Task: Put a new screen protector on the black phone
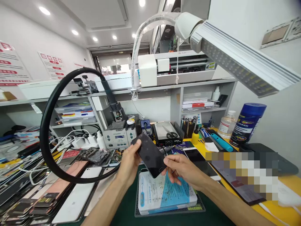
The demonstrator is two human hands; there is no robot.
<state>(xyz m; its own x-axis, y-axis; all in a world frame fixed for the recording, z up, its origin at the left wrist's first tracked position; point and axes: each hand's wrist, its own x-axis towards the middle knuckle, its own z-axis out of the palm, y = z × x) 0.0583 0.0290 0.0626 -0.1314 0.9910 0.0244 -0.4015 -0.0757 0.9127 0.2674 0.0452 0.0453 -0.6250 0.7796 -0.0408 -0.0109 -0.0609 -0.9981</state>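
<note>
A black phone (151, 155) is held tilted in the air over a blue and white pad (162, 194). My left hand (129, 160) grips its upper left edge, with the thumb on the front face. At the phone's lower right corner, my right hand (177, 166) pinches the edge between thumb and index finger, the other fingers loosely curled. The phone's screen is dark and faces up toward me. Beneath the pad lies a dark mat (170, 212) on a green surface.
Phone backs and parts (76, 191) crowd the left. A black hose (44, 135) loops beside my left arm. White-framed phone (199, 163), blue spray can (248, 124) and yellow bottle (195, 137) stand or lie right. Scissors (171, 134) rest behind; a lamp (240, 59) hangs overhead.
</note>
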